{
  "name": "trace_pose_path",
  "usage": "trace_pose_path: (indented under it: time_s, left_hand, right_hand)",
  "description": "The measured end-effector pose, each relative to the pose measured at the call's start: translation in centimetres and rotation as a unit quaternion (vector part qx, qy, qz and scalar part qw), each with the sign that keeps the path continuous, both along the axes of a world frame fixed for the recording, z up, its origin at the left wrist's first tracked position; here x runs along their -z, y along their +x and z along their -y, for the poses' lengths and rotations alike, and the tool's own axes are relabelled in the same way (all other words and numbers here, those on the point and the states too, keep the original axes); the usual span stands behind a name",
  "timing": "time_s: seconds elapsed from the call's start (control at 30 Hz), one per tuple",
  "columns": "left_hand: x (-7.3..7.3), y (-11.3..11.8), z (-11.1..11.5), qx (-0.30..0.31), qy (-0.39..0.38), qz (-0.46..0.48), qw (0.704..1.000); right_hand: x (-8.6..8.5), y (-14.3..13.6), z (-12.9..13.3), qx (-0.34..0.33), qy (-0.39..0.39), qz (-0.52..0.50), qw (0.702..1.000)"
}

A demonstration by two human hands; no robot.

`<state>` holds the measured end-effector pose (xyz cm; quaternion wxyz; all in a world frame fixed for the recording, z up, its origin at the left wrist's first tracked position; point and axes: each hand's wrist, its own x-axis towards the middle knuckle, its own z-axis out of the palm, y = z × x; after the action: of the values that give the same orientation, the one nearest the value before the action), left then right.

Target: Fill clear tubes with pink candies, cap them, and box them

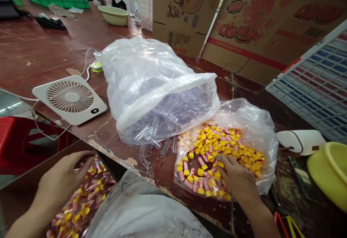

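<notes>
My left hand (61, 178) hangs over a cardboard box (18, 184) of clear tubes with yellow caps (77, 216). Its thumb and fingers are curved with a gap between them, and I see nothing held there. My right hand (238, 178) reaches into the mouth of a clear plastic bag (252, 122), its fingertips closed around a yellow cap (221, 164). Many yellow caps with red-and-white patterned rolls attached lie around these fingers. Between the hands, a large white woven sack (146, 61) lies on its side, with clear plastic tubes (173, 111) spilling from its mouth.
A white fan (73, 97) with its cable sits at the left of the worn red table (114, 151). Cardboard cartons (252, 25) stand behind. To the right are a white crate (314, 82), a phone (302, 174) and yellow basins (330, 173). A red stool (11, 140) is at left.
</notes>
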<state>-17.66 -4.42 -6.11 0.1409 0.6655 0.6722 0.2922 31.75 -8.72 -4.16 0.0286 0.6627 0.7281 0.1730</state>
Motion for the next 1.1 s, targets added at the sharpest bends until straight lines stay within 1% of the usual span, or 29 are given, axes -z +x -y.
trace_pose_path:
  time_s: [0.03, 0.07, 0.1, 0.13, 0.2, 0.27, 0.33, 0.43, 0.5, 0.57, 0.63, 0.7, 0.77, 0.83, 0.9, 0.97, 1.03, 1.07, 1.1]
  left_hand:
    - [-1.0, 2.1, -0.3, 0.020, 0.040, -0.048, 0.998]
    - [-2.0, 4.3, -0.6, 0.059, 0.086, -0.070, 0.992]
    - [-2.9, 6.4, -1.1, 0.096, 0.112, -0.084, 0.985]
    - [-3.6, 8.4, -1.7, 0.118, 0.141, -0.099, 0.978]
    - [-4.2, 11.7, -3.0, 0.131, 0.175, -0.145, 0.965]
    - [-4.1, 14.0, -4.5, 0.129, 0.182, -0.189, 0.956]
    - [-3.7, 15.4, -5.8, 0.127, 0.174, -0.214, 0.953]
    - [-3.5, 16.2, -6.7, 0.116, 0.201, -0.203, 0.951]
    - [-3.9, 16.1, -6.4, 0.105, 0.238, -0.142, 0.955]
    - [-4.8, 15.9, -5.4, 0.097, 0.246, -0.040, 0.964]
    - [-5.6, 15.9, -3.9, 0.117, 0.194, 0.091, 0.970]
    - [-6.2, 16.2, -2.3, 0.178, 0.084, 0.210, 0.958]
    - [-6.4, 16.8, -1.0, 0.259, -0.045, 0.278, 0.924]
    - [-6.2, 17.7, -0.1, 0.317, -0.138, 0.295, 0.891]
    - [-6.0, 18.6, 0.4, 0.335, -0.188, 0.312, 0.869]
    - [-5.8, 19.3, 0.6, 0.327, -0.232, 0.367, 0.839]
    - [-5.7, 19.7, 0.7, 0.311, -0.284, 0.450, 0.787]
    - [-5.7, 19.9, 0.7, 0.302, -0.302, 0.488, 0.761]
    - [-5.7, 20.0, 0.8, 0.291, -0.310, 0.520, 0.741]
  right_hand:
    - [0.0, 0.0, 0.0, -0.002, 0.005, 0.004, 1.000]
    - [0.0, 0.0, 0.0, -0.003, 0.014, 0.009, 1.000]
    - [-0.1, -0.1, 0.1, -0.005, 0.029, 0.013, 0.999]
    - [-0.3, -0.2, 0.2, -0.006, 0.050, 0.016, 0.999]
    - [-0.8, -0.4, 0.3, -0.007, 0.101, 0.007, 0.995]
    - [-1.6, -0.5, 0.6, -0.016, 0.145, -0.032, 0.989]
    - [-2.2, -0.7, 0.8, -0.035, 0.172, -0.086, 0.981]
    - [-2.9, -1.3, 1.0, -0.055, 0.198, -0.145, 0.968]
    - [-3.2, -2.0, 0.9, -0.052, 0.213, -0.184, 0.958]
    - [-3.5, -2.9, 0.8, -0.054, 0.208, -0.267, 0.939]
    - [-3.9, -4.2, 0.7, -0.070, 0.178, -0.386, 0.902]
    - [-4.3, -5.7, 0.6, -0.094, 0.141, -0.494, 0.853]
    - [-4.5, -7.3, 0.5, -0.114, 0.125, -0.557, 0.813]
    - [-4.7, -8.7, 0.2, -0.130, 0.110, -0.584, 0.794]
    - [-5.0, -9.8, -0.3, -0.152, 0.083, -0.592, 0.787]
    - [-5.2, -10.5, -0.9, -0.173, 0.058, -0.586, 0.790]
    - [-5.5, -10.7, -1.4, -0.189, 0.050, -0.565, 0.801]
    - [-5.7, -10.6, -1.5, -0.194, 0.049, -0.553, 0.809]
    - [-5.8, -10.5, -1.6, -0.200, 0.047, -0.541, 0.816]
